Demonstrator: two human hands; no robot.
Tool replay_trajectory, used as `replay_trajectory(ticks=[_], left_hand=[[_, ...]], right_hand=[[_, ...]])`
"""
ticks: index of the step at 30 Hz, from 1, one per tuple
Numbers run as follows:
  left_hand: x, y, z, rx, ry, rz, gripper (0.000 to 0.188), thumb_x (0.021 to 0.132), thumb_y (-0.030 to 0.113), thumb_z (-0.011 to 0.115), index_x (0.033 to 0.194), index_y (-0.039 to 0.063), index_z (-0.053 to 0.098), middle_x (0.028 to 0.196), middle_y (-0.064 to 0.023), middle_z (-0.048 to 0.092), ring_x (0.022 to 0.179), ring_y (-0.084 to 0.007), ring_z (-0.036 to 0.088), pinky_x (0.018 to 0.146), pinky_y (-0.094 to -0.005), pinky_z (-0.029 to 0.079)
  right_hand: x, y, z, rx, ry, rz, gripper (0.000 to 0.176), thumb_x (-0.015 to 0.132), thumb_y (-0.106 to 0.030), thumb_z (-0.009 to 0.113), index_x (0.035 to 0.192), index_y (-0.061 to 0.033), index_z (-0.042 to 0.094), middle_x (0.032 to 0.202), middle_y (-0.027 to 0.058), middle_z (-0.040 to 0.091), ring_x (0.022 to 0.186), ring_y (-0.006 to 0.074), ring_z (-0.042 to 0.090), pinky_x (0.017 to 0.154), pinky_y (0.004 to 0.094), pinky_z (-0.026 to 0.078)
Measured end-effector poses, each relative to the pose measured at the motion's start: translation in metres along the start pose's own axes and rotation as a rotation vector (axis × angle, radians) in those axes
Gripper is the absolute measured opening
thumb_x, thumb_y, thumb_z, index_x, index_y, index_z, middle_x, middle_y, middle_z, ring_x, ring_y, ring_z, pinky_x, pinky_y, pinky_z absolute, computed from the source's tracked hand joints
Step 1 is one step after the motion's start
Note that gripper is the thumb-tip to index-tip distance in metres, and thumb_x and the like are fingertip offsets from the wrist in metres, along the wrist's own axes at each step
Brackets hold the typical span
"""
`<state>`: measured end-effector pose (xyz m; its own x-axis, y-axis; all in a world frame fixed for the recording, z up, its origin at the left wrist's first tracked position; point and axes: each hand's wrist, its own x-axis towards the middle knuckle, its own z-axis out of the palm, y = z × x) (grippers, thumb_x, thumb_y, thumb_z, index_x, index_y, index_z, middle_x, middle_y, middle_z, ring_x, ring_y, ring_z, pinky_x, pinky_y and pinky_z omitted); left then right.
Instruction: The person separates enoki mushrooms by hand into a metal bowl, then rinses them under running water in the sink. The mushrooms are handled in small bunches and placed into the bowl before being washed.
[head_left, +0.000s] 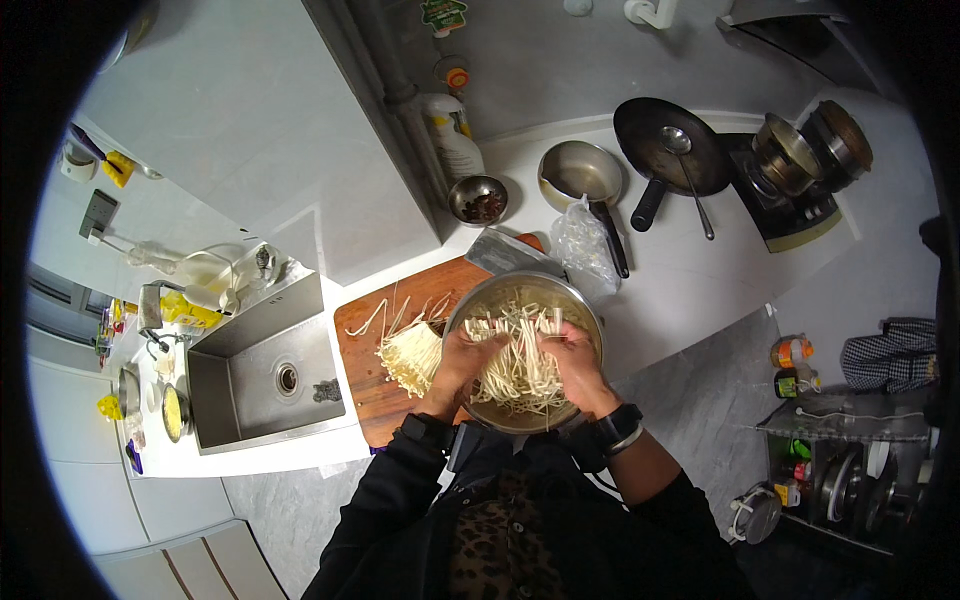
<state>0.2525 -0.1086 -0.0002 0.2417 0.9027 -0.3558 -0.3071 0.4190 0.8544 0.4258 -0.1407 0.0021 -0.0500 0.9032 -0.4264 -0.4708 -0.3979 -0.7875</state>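
Observation:
Both hands are over a round steel bowl (592, 315) that holds loose enoki mushrooms (517, 379). My left hand (469, 364) grips part of the strands at the bowl's left side. Across from it, my right hand (579, 367) has its fingers closed on more strands, which stand up between the two hands. A bundle of enoki mushrooms (409, 358) lies on the wooden cutting board (375, 412), left of the bowl, with a few stray strands behind it. The wide blade of a cleaver (510, 255) rests on the board behind the bowl.
The steel sink (259, 405) is at the left. Behind are a small bowl of dark red pieces (480, 206), a spray bottle (454, 146), a saucepan (581, 169) and a plastic bag (585, 244). A black wok (645, 142) with a ladle (694, 187) sits right, beside a cooktop (799, 229).

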Motion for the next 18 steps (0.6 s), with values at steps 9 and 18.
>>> replay_trajectory(ticks=[9,18], left_hand=[[-0.008,0.008,0.003,-0.09,-0.065,-0.164,0.033,0.087,-0.006,0.056,0.12,-0.002,0.051,0.107,-0.0108,0.064,0.088,-0.0175,0.064,0.074,-0.0318,0.055],[-0.005,-0.004,0.003,-0.009,-0.026,-0.053,0.029,0.086,-0.004,0.062,0.114,-0.001,0.057,0.106,-0.0106,0.065,0.091,-0.0167,0.063,0.08,-0.0299,0.053]], right_hand=[[-0.001,-0.004,0.006,0.115,0.138,0.041,0.019,0.087,-0.007,0.064,0.106,-0.0039,0.062,0.094,0.0046,0.066,0.08,0.0121,0.062,0.07,0.0254,0.052],[-0.004,0.001,0.01,-0.016,-0.075,-0.011,0.02,0.083,-0.005,0.065,0.102,-0.0011,0.063,0.09,0.0021,0.065,0.078,0.0085,0.059,0.07,0.0244,0.048]])
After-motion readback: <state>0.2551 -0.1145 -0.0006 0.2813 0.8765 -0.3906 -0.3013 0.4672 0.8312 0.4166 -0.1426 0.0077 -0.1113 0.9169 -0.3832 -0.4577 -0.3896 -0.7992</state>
